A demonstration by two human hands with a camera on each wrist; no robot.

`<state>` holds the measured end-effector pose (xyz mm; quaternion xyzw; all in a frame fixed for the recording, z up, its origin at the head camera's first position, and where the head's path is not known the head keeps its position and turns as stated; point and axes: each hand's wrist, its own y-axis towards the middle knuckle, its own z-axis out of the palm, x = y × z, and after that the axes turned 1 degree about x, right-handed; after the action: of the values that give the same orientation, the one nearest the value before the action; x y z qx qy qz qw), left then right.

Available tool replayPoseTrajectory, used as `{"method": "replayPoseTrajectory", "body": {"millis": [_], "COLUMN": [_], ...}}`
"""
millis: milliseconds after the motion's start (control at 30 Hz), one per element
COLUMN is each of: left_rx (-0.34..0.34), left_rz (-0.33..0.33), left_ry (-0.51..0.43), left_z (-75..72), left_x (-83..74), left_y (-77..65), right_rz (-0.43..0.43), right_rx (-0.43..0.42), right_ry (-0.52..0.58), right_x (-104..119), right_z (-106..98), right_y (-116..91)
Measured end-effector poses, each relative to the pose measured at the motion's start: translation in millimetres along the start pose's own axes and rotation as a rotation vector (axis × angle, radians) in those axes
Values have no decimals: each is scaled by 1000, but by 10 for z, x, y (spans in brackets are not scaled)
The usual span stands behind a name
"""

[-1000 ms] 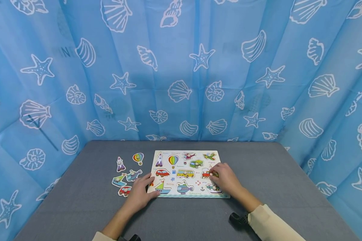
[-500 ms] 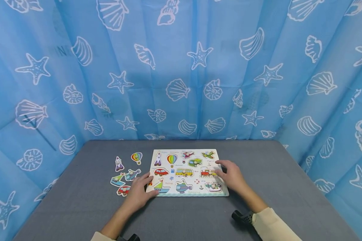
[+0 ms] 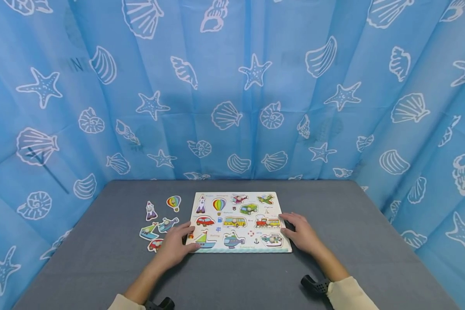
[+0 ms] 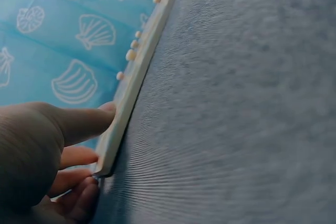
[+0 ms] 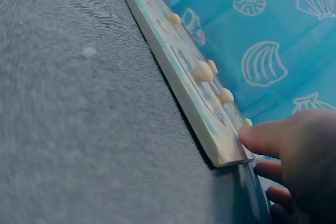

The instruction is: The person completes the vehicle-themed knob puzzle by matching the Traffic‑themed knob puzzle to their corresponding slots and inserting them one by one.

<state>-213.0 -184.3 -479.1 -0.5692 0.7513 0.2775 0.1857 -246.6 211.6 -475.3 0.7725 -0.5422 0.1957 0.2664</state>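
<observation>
A white wooden peg puzzle board (image 3: 227, 230) with vehicle pictures lies flat on the grey table. My left hand (image 3: 173, 246) rests at its lower left corner, thumb laid straight on the top face and fingers by the side edge, as the left wrist view shows. At the right edge, my right hand (image 3: 300, 232) touches the board with thumb and forefinger, holding no piece. Beside them the red train piece (image 3: 262, 222) sits in its slot, with the ship piece (image 3: 272, 240) below it. A yellow bus piece (image 3: 234, 221) lies mid-board. Round wooden knobs (image 5: 202, 72) stand up from the seated pieces.
Left of the board lie loose pieces: a rocket (image 3: 150, 210), a balloon (image 3: 174, 203), a sailboat (image 3: 149, 231), a submarine (image 3: 167, 224) and a red car (image 3: 154, 245), partly behind my left hand. A blue shell-print curtain (image 3: 232, 86) hangs behind the grey table (image 3: 232, 280).
My right hand has let go of the train piece, which now lies in its slot, and drawn back to the board's right edge. My left hand has stayed at the left corner.
</observation>
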Motion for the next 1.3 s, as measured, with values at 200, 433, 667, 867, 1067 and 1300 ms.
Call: {"method": "replayPoseTrajectory", "body": {"millis": [200, 433, 667, 867, 1067, 1300], "left_rx": [61, 29, -51, -128, -174, -251], "left_rz": [-27, -74, -40, -40, -102, -186], "left_ry": [-57, -113, -131, -104, -87, -35], "left_z": [-97, -172, -294, -388, -409, -425], "left_x": [3, 73, 230, 391, 540, 658], "left_y": [73, 191, 397, 622, 796, 910], "right_rz": [-30, -46, -48, -41, -25, -19], "right_rx": [38, 64, 56, 51, 41, 34], "right_ry": [31, 45, 47, 46, 49, 48], "right_x": [0, -11, -29, -30, -20, -16], "right_z": [-37, -47, -37, -41, -33, -15], "right_y": [-35, -93, -118, -98, -88, -88]}}
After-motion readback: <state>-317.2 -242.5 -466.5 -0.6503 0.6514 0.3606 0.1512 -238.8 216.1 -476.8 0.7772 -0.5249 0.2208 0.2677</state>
